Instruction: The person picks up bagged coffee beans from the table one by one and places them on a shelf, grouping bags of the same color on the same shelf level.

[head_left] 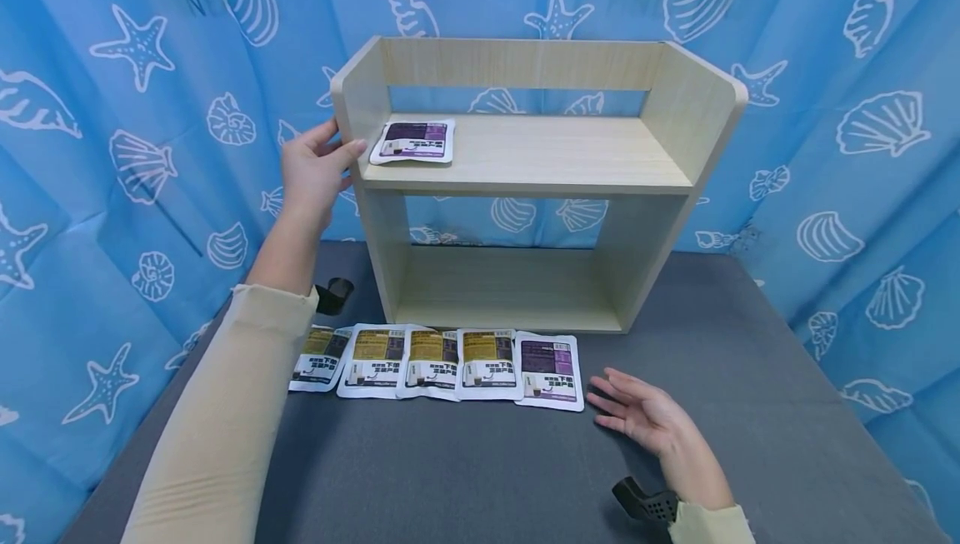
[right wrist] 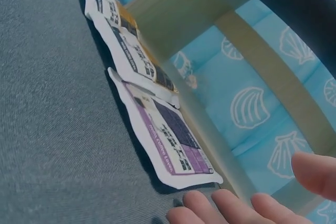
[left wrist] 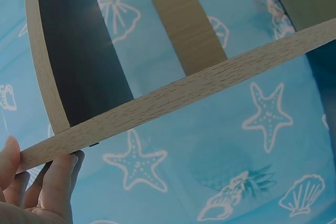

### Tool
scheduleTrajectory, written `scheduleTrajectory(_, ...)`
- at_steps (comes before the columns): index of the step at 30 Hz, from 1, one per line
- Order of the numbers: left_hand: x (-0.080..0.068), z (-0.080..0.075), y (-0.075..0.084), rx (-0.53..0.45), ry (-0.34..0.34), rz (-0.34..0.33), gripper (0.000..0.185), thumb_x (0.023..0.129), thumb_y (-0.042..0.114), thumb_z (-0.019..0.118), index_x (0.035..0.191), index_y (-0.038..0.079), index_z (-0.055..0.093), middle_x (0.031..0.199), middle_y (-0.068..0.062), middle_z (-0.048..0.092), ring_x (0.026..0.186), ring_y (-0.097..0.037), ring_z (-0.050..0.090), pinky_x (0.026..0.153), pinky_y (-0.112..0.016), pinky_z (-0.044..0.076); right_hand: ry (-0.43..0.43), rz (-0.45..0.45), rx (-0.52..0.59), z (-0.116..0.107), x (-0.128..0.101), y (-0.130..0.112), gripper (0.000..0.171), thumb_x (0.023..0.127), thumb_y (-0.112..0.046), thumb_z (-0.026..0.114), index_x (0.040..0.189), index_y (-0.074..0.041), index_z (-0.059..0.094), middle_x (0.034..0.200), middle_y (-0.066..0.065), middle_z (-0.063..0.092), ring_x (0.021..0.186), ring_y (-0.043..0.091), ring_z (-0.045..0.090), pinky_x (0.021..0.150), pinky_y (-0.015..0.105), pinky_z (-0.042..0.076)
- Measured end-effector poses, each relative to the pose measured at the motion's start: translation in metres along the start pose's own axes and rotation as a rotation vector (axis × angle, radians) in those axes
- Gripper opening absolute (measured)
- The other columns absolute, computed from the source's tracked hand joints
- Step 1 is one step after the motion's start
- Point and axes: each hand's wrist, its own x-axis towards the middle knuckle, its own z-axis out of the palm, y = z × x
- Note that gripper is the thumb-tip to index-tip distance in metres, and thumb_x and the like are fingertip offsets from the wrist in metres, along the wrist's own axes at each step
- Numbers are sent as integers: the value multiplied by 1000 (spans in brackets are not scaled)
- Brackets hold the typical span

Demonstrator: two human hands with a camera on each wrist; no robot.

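Note:
A light wooden shelf (head_left: 525, 157) with two levels stands on the grey table. My left hand (head_left: 330, 148) holds its left side panel, thumb on the front edge and fingers on the outer face; the left wrist view shows the panel edge (left wrist: 173, 95) pinched between them. One purple sachet (head_left: 413, 142) lies at the left end of the upper board. Several sachets (head_left: 408, 361) lie in a row before the shelf, yellow ones and a purple sachet (head_left: 552, 370) at the right end. My right hand (head_left: 618, 398) lies open on the table just right of it, fingertips (right wrist: 226, 208) near its corner (right wrist: 176, 142).
The shelf's lower compartment (head_left: 502, 286) holds nothing. A blue curtain with shells and starfish (head_left: 847, 127) closes in the back and both sides. Bare grey table surface (head_left: 465, 477) stretches in front of the sachet row and to the right of the shelf.

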Motion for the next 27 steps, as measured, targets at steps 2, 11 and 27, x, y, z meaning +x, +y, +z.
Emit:
scheduleTrajectory(2,0,0,1,0,0,-5,51,92,19,67,141,21,52,144,-3,50,128,-20,50,100,-45,44,14,3,-14,0,0,1,75,101,-18,54,154,0,4,111,4,65,97,20,65,88,46,52)
scheduleTrajectory(11,0,0,1,5,4,-1,50,93,18,67,140,21,53,143,-3,51,127,-20,51,99,-45,45,13,29,-48,1,2,5,73,102,-16,53,153,3,6,111,8,63,97,23,65,86,48,53)
scheduleTrajectory(27,0,1,1,-3,-4,-4,50,93,18,67,141,20,53,144,-3,50,128,-20,51,100,-45,44,6,36,-87,11,10,6,64,101,-13,54,150,8,17,98,1,68,90,15,64,80,37,53)
